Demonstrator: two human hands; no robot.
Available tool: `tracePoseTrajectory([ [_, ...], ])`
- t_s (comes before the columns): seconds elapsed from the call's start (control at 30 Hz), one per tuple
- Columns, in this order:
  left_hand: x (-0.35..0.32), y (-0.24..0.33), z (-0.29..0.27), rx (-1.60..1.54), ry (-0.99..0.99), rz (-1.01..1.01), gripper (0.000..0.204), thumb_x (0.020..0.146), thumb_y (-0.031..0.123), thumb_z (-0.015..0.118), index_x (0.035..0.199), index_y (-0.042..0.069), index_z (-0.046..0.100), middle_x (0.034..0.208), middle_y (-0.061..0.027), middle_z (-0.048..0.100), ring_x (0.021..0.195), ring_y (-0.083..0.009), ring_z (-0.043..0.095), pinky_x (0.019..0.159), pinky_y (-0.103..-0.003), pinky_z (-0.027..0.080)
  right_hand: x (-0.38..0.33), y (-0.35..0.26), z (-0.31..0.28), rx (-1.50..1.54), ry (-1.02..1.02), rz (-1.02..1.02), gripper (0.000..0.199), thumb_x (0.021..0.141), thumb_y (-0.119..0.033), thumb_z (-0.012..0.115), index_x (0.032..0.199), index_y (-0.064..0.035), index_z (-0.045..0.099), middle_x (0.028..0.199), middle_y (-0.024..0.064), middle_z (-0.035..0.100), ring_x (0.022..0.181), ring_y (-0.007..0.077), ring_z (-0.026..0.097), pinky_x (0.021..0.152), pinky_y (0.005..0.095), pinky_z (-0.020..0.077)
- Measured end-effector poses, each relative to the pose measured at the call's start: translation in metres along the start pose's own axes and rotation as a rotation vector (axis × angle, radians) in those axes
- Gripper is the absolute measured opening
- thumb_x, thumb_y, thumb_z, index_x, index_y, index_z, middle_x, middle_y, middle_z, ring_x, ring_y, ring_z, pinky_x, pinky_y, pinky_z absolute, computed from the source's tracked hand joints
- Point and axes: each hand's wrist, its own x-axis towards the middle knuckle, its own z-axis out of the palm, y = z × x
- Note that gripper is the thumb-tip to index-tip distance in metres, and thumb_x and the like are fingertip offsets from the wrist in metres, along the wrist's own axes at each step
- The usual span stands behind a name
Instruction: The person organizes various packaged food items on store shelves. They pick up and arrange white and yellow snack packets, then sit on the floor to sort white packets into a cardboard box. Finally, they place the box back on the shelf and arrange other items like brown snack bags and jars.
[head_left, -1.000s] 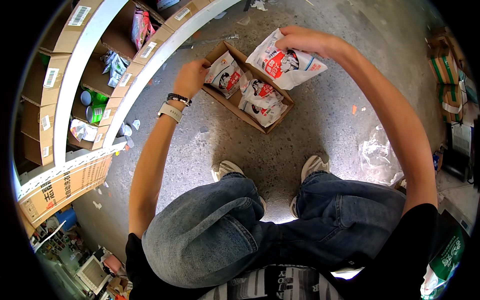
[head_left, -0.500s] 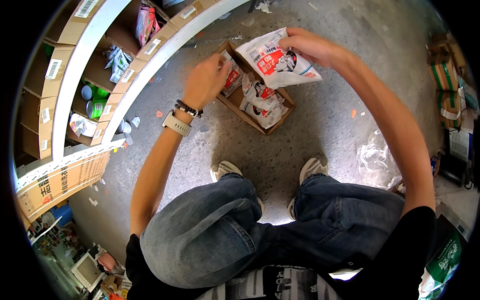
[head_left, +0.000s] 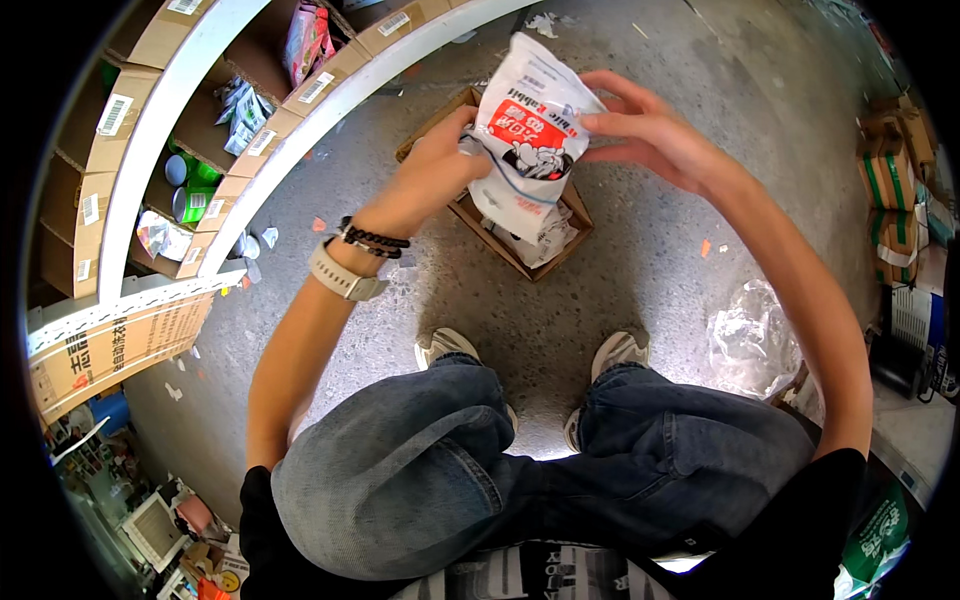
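Observation:
A white candy bag (head_left: 530,125) with a red patch and a black-and-white cartoon stands tilted above an open cardboard box (head_left: 493,245) on the floor. My left hand (head_left: 435,165) grips the bag by its left side, thumb across the front. At its right edge is my right hand (head_left: 665,135), fingers stretched and spread, the tips close to or touching the bag. Another white bag (head_left: 555,238) of similar look lies in the near end of the box. The held bag and my left hand hide most of the box's inside.
Shelving with a white metal edge (head_left: 300,120) curves along the left, holding cardboard bins of packets and green cans (head_left: 195,203). Crumpled clear plastic (head_left: 755,340) lies on the floor at right. Strapped cartons (head_left: 888,185) stand at the far right. My shoes (head_left: 448,343) are below the box.
The candy bag has turned more upright and shifted left over the box. My left hand has left the box's inside and taken hold of it. My right hand's fingers have loosened and spread.

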Motion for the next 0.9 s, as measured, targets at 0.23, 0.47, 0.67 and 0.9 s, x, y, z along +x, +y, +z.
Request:
tracePoseTrajectory([
  [0.23,-0.009,0.048,-0.017,0.1,-0.078,0.204,0.04,0.099,0.016,0.06,0.137,0.007,0.057,0.122,-0.0076,0.067,0.109,-0.0122,0.065,0.095,-0.03,0.053,-0.013,0.009,-0.009,-0.068,-0.014,0.165,0.064,0.088,-0.041,0.076,0.136,-0.005,0.055,0.124,0.0113,0.067,0.113,0.0208,0.066,0.097,0.0393,0.055],
  [0.47,-0.002,0.059,-0.008,-0.062,0.151,0.112,0.035,0.103,0.029,0.058,0.122,0.0,0.067,0.104,-0.0083,0.075,0.085,-0.0113,0.073,0.074,-0.025,0.059,-0.024,0.028,-0.006,0.142,0.024,0.122,0.047,0.094,-0.027,0.072,0.133,-0.0052,0.056,0.127,0.01,0.066,0.115,0.0201,0.066,0.099,0.0403,0.0553],
  [0.67,0.008,0.066,-0.023,-0.245,0.005,0.125,0.037,0.102,0.033,0.06,0.119,0.0,0.068,0.105,-0.011,0.075,0.088,-0.0125,0.074,0.076,-0.026,0.06,-0.022,0.038,0.002,0.21,0.016,0.08,0.044,0.096,-0.026,0.07,0.133,-0.0048,0.056,0.128,0.0099,0.066,0.115,0.0201,0.066,0.098,0.0401,0.0566],
  [0.9,0.001,0.056,-0.014,-0.012,0.152,0.043,0.047,0.103,0.037,0.058,0.132,0.0,0.059,0.116,-0.0134,0.071,0.097,-0.0182,0.073,0.082,-0.029,0.06,-0.018,0.041,0.0,0.378,0.22,0.009,0.035,0.099,-0.021,0.066,0.129,-0.0072,0.058,0.123,0.0086,0.068,0.111,0.0209,0.068,0.094,0.0386,0.0588],
])
